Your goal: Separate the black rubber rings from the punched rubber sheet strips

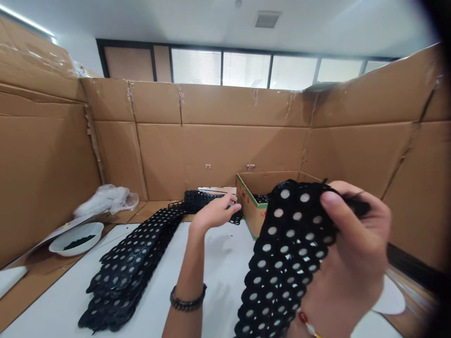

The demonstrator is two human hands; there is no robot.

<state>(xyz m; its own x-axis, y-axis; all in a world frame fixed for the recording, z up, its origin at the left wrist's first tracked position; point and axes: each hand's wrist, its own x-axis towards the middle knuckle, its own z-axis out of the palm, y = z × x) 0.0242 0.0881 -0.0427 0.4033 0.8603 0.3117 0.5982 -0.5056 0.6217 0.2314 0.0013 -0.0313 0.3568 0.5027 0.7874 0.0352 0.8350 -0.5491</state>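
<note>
My right hand (355, 234) is raised close to the camera at the right. Its thumb and fingers pinch the upper end of a black scalloped trim strip (282, 267) with rows of round pale dots. The strip hangs down past the bottom of the view. My left hand (216, 212), with a dark bead bracelet at the wrist, reaches forward over the middle of the table with fingers apart and nothing visible in them. Just behind it lies a bunched dark end of trim (199, 199). A folded stack of the same trim (130, 263) stretches along the table at left.
An open cardboard box (252, 211) with black trim inside stands ahead, partly hidden by the raised strip. At left are a white bowl (76, 251) of small dark pieces and a clear plastic bag (105, 199). Tall cardboard walls (225, 141) enclose the white tabletop (218, 263).
</note>
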